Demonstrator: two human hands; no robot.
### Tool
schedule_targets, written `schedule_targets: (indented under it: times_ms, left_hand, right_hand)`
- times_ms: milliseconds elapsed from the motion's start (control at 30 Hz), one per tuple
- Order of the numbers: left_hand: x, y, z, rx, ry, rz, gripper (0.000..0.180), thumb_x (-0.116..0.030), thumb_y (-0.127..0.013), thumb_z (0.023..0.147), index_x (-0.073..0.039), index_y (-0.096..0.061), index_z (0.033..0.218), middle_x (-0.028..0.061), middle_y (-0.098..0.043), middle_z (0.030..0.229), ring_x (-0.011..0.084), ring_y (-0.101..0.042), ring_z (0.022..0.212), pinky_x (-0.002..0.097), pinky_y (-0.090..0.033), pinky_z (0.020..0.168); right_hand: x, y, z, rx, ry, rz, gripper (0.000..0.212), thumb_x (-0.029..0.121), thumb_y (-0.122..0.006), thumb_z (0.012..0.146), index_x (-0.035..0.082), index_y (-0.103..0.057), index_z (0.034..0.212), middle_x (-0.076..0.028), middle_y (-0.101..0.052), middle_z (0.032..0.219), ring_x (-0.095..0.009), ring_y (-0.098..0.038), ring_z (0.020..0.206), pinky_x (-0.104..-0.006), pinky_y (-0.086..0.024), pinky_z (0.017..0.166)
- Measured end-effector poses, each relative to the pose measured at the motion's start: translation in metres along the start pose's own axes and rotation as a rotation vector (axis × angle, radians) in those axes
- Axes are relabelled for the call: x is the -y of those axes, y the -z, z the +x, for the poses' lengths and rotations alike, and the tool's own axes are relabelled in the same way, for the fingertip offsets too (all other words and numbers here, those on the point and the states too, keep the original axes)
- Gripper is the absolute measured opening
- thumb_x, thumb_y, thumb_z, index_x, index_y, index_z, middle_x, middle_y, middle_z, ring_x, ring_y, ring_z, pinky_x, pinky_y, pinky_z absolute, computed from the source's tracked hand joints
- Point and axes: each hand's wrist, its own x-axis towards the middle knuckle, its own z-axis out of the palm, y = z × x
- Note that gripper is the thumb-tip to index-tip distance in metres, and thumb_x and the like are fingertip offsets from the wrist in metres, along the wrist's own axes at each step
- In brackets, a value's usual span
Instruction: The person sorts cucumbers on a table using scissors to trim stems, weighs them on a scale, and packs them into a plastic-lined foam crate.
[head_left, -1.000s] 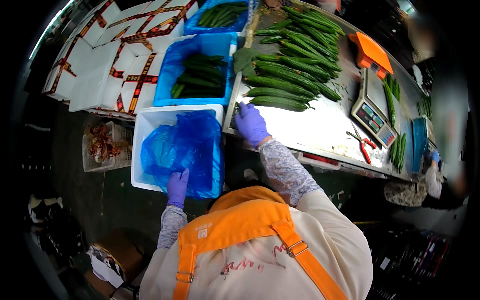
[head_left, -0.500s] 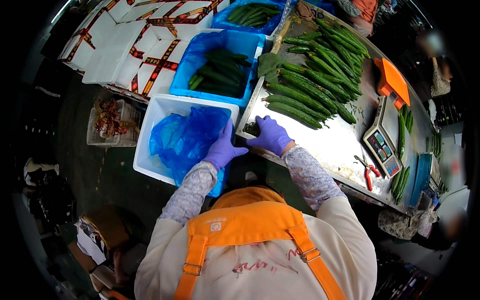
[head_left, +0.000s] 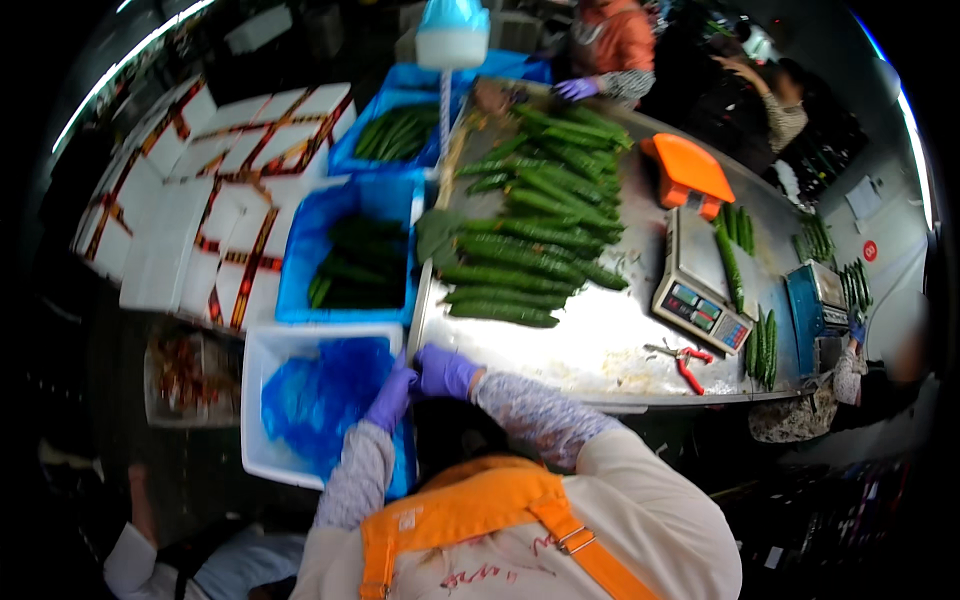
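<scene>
My left hand, in a purple glove, is at the right rim of a white foam box, its fingers bunched together. A crumpled blue plastic bag lines that box. My right hand, gloved the same way, is at the near left corner of the metal table, almost touching the left. Its fingers are curled in; what either hand holds, if anything, is hidden and blurred. Beyond the right hand, long green cucumbers lie in a row on the table.
Blue-lined boxes of cucumbers stand left of the table. White foam boxes are stacked farther left, above a crate. The table holds a scale, an orange-topped scale and red-handled pliers. A co-worker's gloved hand is at the far edge.
The view has swung, so the table sits lower and farther left. My hands have drawn closer together and their spread fingers have folded in. A co-worker's hand now shows at the far edge.
</scene>
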Motion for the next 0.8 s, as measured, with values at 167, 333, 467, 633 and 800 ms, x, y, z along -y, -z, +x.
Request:
schedule_targets:
  times_ms: [167,333,467,633,800]
  left_hand:
    - [0.018,0.000,0.045,-0.270,0.098,0.247,0.054,-0.049,-0.045,0.094,-0.007,-0.048,0.129,0.0113,-0.058,0.115,0.0261,-0.060,0.098,0.0468,-0.051,0.080]
    - [0.012,0.001,0.035,-0.290,0.140,0.185,0.057,-0.058,-0.042,0.093,-0.012,-0.050,0.125,0.0122,-0.058,0.119,0.0328,-0.059,0.103,0.0572,-0.053,0.072]
    - [0.020,-0.002,0.016,-0.329,0.000,-0.205,0.037,-0.038,-0.046,0.096,-0.008,-0.059,0.114,0.0102,-0.063,0.111,0.0236,-0.059,0.100,0.0405,-0.049,0.086]
    - [-0.030,0.011,-0.068,-0.447,-0.327,-0.137,0.035,-0.022,-0.041,0.095,0.001,-0.061,0.114,0.0131,-0.063,0.113,0.0222,-0.058,0.107,0.0327,-0.044,0.096]
    - [-0.003,0.114,-0.145,-0.874,-0.046,0.910,0.058,-0.040,-0.058,0.089,-0.001,-0.052,0.131,0.0203,-0.050,0.134,0.0292,-0.049,0.123,0.0397,-0.037,0.104]
  right_hand:
    - [-0.021,-0.019,0.000,-0.101,-0.030,-0.063,0.042,0.036,-0.066,0.081,0.005,-0.059,0.110,-0.023,-0.063,0.104,-0.039,-0.064,0.088,-0.0455,-0.051,0.078]
    - [-0.019,-0.018,0.006,-0.116,0.106,-0.111,0.035,0.028,-0.067,0.079,0.007,-0.062,0.106,-0.019,-0.067,0.090,-0.039,-0.064,0.085,-0.0442,-0.051,0.076]
    - [0.002,-0.022,0.018,-0.022,-0.097,0.023,0.032,0.023,-0.062,0.082,0.003,-0.060,0.108,-0.023,-0.066,0.095,-0.040,-0.064,0.088,-0.0440,-0.051,0.077]
    - [0.062,-0.078,0.033,-0.150,0.195,0.065,0.031,0.017,-0.055,0.087,0.001,-0.053,0.114,-0.024,-0.059,0.103,-0.038,-0.060,0.100,-0.0416,-0.049,0.085]
    - [0.086,-0.062,0.005,-0.296,0.302,0.045,0.025,0.024,-0.063,0.080,0.005,-0.061,0.097,-0.017,-0.059,0.098,-0.035,-0.059,0.093,-0.0441,-0.049,0.081]
